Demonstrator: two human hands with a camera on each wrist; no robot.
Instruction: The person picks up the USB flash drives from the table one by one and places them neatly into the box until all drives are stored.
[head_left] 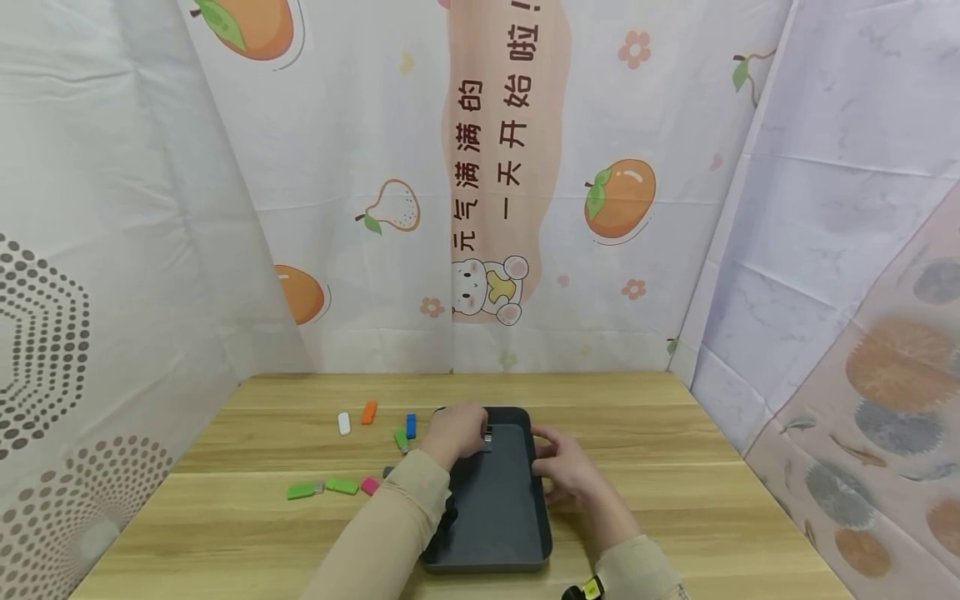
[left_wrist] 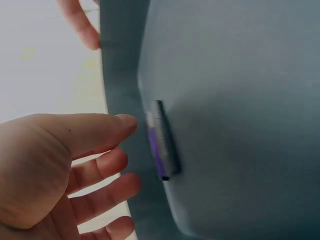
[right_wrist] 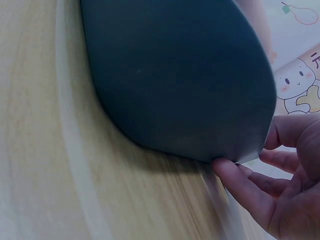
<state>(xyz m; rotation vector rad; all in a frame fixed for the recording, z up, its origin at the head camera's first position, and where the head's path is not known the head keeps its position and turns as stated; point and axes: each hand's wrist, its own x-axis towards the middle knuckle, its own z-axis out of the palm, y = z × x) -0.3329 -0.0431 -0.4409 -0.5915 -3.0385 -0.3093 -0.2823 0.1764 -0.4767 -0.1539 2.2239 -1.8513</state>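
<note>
A dark grey tray (head_left: 498,500) lies on the wooden table. My left hand (head_left: 457,429) reaches over its far left part. In the left wrist view, the thumb and fingers of that left hand (left_wrist: 95,170) are loosely bent and apart. Close to the fingertips, against the tray wall, is a USB stick (left_wrist: 159,145) in purple and silver; the hand does not touch it. My right hand (head_left: 566,467) is at the tray's right side. Seen from the right wrist, the right hand (right_wrist: 280,185) grips the tray's edge between thumb and fingers.
Left of the tray lie USB sticks: white (head_left: 344,423), orange (head_left: 369,412), blue (head_left: 411,426), pink (head_left: 370,486), and several green ones (head_left: 342,486). A black and yellow object (head_left: 588,589) is by the right sleeve. Patterned curtains (head_left: 360,167) stand behind and beside the table.
</note>
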